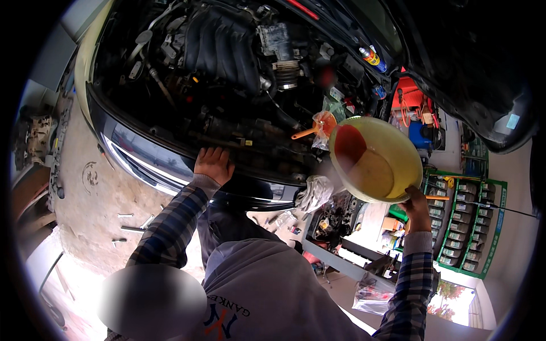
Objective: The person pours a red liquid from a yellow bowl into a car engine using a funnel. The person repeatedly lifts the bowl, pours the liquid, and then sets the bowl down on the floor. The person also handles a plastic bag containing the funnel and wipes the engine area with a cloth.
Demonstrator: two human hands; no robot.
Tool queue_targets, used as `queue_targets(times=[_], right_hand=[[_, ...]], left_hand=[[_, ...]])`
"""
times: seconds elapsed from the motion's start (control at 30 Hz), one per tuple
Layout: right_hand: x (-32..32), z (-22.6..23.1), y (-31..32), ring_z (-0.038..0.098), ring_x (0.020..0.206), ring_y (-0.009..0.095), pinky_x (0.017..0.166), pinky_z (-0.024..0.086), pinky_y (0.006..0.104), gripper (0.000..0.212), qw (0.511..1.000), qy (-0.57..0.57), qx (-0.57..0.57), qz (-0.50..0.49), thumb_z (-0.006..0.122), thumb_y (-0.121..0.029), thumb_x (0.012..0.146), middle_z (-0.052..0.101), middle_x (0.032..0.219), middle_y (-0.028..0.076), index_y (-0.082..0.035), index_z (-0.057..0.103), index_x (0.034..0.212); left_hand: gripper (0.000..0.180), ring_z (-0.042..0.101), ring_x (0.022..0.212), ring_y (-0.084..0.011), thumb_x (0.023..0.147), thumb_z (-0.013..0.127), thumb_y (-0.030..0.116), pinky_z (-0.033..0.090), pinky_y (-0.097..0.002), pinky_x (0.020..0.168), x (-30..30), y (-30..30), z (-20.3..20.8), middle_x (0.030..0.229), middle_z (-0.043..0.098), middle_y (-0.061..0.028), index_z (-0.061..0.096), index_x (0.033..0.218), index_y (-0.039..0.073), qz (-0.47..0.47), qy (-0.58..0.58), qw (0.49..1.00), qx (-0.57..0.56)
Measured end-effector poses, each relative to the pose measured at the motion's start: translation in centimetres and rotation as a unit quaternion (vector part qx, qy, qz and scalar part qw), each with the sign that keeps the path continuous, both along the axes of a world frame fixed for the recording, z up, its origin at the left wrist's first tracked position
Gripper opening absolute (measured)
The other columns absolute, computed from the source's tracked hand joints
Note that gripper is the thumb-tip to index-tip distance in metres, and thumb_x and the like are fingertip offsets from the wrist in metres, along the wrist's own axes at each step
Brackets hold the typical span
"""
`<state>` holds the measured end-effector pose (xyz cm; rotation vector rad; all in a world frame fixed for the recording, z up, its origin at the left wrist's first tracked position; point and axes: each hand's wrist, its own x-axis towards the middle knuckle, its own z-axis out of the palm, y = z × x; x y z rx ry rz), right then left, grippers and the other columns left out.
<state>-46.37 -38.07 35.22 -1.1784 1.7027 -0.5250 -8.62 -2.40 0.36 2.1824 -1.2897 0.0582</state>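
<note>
Head view shows your right hand [417,208] closed on the rim of the pale yellow basin [402,145], near the engine bay [222,51]; your left hand [214,165], fairly open, rests on the car's front edge [261,177]. One-sided grip could let the basin tip.

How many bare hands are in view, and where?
2: the left hand rests on the car's front edge; the right hand grips the rim of the yellowish basin.
</note>
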Motion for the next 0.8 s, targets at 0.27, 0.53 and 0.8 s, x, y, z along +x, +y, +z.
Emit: queue_targets(times=[0.27,0.53,0.8], right_hand=[[-2.2,0.3,-2.2,0.060,0.062,0.022,0.045,0.044,0.0333,0.021,0.998,-0.023,0.036,0.043,0.054,-0.010,0.088,0.061,0.086,0.011,-0.001,0.054,0.107],[-0.7,0.1,-1.8,0.062,0.068,0.023,0.048,0.047,0.0335,0.021,0.999,-0.013,0.037,0.021,0.053,-0.009,0.089,0.061,0.090,0.011,-0.001,0.053,0.108],[3.1,0.0,0.7,0.056,0.053,0.017,0.040,0.040,0.0280,0.009,0.998,0.012,-0.032,-0.058,0.056,-0.012,0.089,0.059,0.076,0.006,-0.005,0.057,0.095]], left_hand=[[0.026,0.059,0.085,-0.0264,0.077,0.065,0.027,0.045,-0.0432,0.086,-0.2,-0.1,-0.1,0.086,0.061,-0.0082,0.066,0.093,0.007,0.001,0.011,1.000,-0.001],[0.023,0.059,0.085,-0.0265,0.077,0.066,0.026,0.045,-0.0426,0.086,-0.1,0.1,-0.1,0.085,0.061,-0.0076,0.065,0.091,0.008,0.008,0.016,1.000,-0.011],[0.027,0.060,0.087,-0.0263,0.077,0.066,0.026,0.045,-0.0427,0.088,-0.1,0.1,-0.1,0.088,0.062,-0.0082,0.066,0.095,0.006,0.005,0.018,1.000,-0.003]])
